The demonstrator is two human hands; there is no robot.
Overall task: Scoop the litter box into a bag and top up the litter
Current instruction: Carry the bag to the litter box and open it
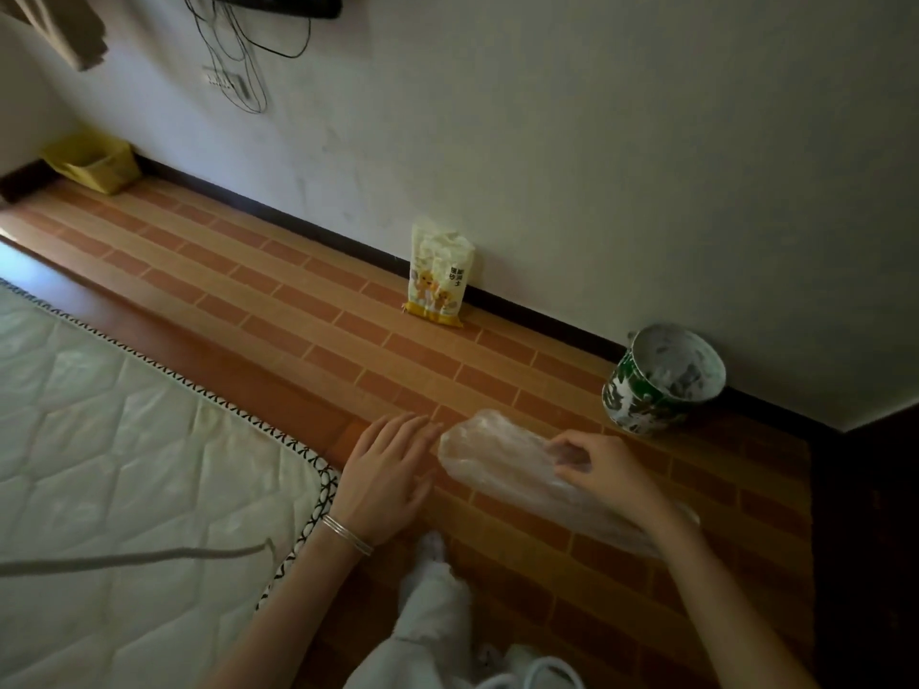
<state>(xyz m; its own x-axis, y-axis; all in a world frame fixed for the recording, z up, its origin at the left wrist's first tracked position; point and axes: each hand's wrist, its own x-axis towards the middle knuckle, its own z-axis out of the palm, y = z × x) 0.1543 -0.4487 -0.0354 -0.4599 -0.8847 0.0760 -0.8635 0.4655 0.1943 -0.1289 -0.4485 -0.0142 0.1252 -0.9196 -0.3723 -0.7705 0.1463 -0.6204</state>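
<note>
While the left hand (385, 477) spreads flat, the right hand's (604, 467) grip pinches a clear bag (502, 464).

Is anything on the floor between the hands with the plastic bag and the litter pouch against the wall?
Nothing visible: only bare brick-patterned floor lies between the plastic bag and the litter pouch. The green bucket stands off to the right, outside that path.

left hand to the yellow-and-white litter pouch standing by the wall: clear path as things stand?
Probably yes for path. The left hand is flat and empty on the brick-pattern floor, with bare floor up to the yellow-and-white litter pouch. The pouch stands well beyond it against the baseboard, so a forward lean looks needed.
</note>
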